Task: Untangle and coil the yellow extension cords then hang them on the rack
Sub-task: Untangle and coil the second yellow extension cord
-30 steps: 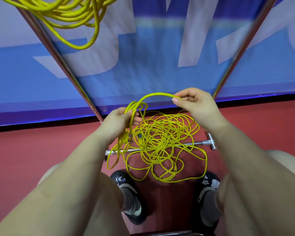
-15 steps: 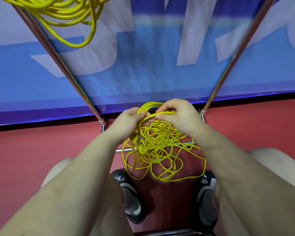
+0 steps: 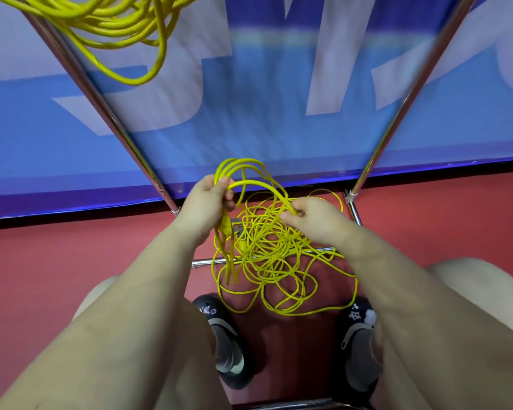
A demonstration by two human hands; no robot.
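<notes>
Nearest the camera, two dark shoes stand on the red floor, one at each near side of the tangled yellow cord, which lies in a loose heap on that floor and across the rack's low chrome crossbar. Just above the tangle, the left hand holds a few finished loops bunched in a closed grip, their ends hanging down beside the heap, while the right hand pinches a single strand that arcs over to those loops. The cord looks thin, light and limp, so it should slide easily but snag wherever strands cross; the best hold is probably on the free strand just beyond the tangle, fed loop by loop into the left hand. Beyond the tangle, the rack's two chrome uprights rise before a blue banner, and one coiled cord already hangs far up and left. That makes two cords in view: one hung, one in hand.
</notes>
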